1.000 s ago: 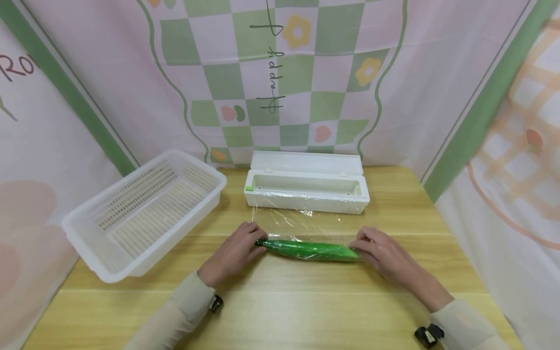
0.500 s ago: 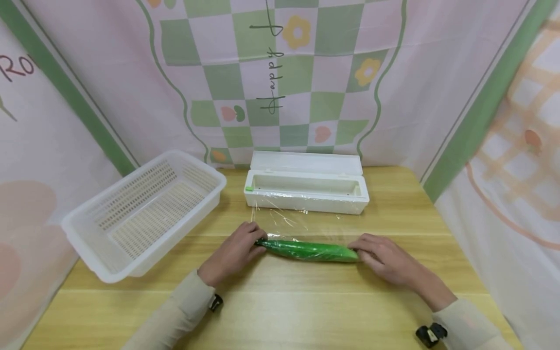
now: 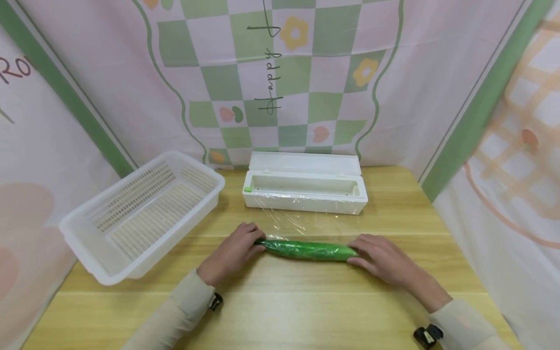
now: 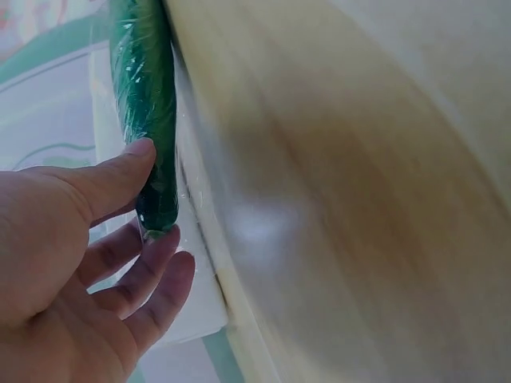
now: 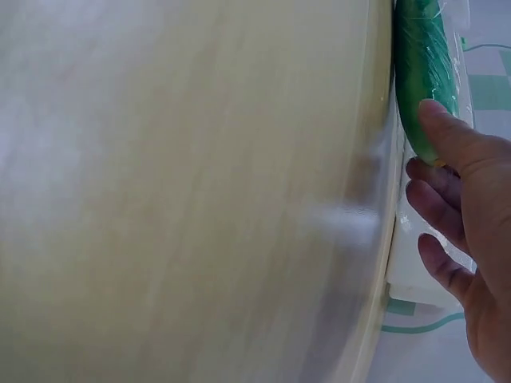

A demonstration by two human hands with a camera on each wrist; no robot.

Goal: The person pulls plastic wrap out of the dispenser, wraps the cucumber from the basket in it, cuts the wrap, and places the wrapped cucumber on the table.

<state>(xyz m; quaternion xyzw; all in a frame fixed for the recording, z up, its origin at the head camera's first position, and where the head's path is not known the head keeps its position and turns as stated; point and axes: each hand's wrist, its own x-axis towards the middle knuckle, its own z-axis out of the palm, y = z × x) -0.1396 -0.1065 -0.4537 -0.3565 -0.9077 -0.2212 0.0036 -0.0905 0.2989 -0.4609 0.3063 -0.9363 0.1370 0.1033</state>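
Note:
A green cucumber (image 3: 308, 250) lies crosswise on the wooden table, clear cling film wrapped round it. From it a glossy sheet of cling film (image 3: 288, 224) runs back to a long white dispenser box (image 3: 306, 203) whose lid stands raised. My left hand (image 3: 234, 253) grips the dark left end; in the left wrist view the thumb presses the cucumber (image 4: 149, 88) and the fingers curl behind its tip. At the lighter right end, my right hand (image 3: 385, 257) holds on, thumb on the near side, as the right wrist view shows with the cucumber (image 5: 423, 68).
A white slatted plastic basket (image 3: 192, 231) stands on the left of the table. A small green tab (image 3: 248, 189) sits at the dispenser's left corner. Patterned cloth (image 3: 293, 78) hangs behind and on both sides of the wooden table (image 3: 288, 316).
My right hand has shifted its hold, the thumb now along the cucumber's near side at the right end. My left hand keeps its place. The cucumber has turned slightly, and the film's creases look different.

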